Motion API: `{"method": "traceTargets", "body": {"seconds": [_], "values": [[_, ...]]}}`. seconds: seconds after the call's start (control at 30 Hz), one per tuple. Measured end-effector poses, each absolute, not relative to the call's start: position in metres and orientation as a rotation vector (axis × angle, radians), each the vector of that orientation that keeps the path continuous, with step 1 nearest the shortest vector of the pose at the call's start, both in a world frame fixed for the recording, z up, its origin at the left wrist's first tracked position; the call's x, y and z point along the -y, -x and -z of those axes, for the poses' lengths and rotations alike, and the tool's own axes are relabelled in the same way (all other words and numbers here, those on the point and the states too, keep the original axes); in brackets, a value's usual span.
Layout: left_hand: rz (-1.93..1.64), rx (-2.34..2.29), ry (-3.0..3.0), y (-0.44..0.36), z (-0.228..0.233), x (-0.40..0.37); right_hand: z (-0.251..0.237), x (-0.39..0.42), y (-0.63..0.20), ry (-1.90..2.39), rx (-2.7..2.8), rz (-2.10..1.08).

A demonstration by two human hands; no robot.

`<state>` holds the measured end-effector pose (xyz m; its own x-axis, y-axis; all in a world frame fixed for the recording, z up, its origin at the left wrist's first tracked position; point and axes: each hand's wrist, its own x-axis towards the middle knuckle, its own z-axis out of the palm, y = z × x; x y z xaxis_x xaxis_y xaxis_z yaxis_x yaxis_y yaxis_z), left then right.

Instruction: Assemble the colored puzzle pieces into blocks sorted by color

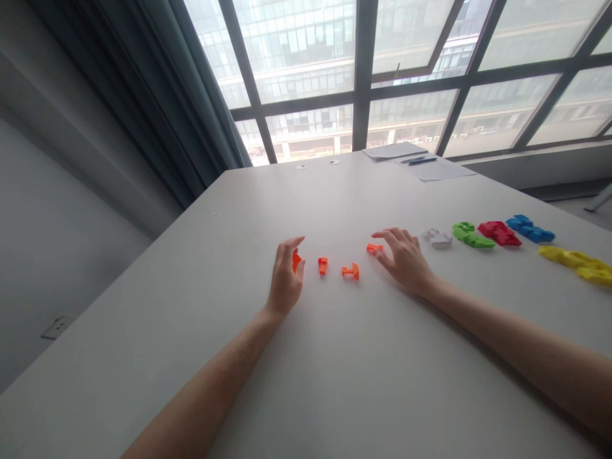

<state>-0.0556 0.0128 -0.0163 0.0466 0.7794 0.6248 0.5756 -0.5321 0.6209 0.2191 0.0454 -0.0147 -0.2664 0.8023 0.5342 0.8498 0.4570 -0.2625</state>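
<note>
Head view, looking down a pale table [335, 357] set against a big window [363, 70], grey curtain [157, 108] at far left. Left hand [285, 277] rests on edge on the tabletop, fingers curled loosely around an orange piece at the left end [296, 260]; thumb and fingertips sit apart, the piece touching the palm side but not clearly pinched. Just right of it lies a second orange piece [322, 266], free on the table. Next, a third orange piece [350, 272], shaped like a small bar with end blocks, also free, between the two hands. Right hand [405, 258] lies palm down, fingers spread and open, fingertips touching a fourth orange piece [374, 248]; nothing clamped. Beyond the right hand runs a row of plastic clusters: white pieces [437, 238] just beside the knuckles, then green pieces [471, 235], red pieces [498, 233], blue pieces [529, 229], and yellow pieces [578, 262] nearest the right edge. Far end of table: papers [415, 159] with a pen [422, 161] on top.
</note>
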Motion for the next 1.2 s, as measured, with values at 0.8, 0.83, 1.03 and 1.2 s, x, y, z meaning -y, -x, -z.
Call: {"method": "traceTargets", "body": {"seconds": [0.8,0.83,1.03,1.2], "values": [[-0.795,-0.958,-2.616,0.029,0.0,0.012,0.008,-0.032,-0.205,1.171,2.076,-0.15],[-0.8,-1.011,-2.699,0.03,-0.002,0.013,0.007,-0.031,-0.205,1.173,2.077,-0.156],[-0.694,-1.286,-3.05,0.042,-0.01,0.012,0.007,-0.032,-0.205,1.181,2.078,-0.166],[-0.578,-1.324,-3.078,0.046,-0.008,0.01,0.007,-0.031,-0.204,1.176,2.086,-0.159]]}}
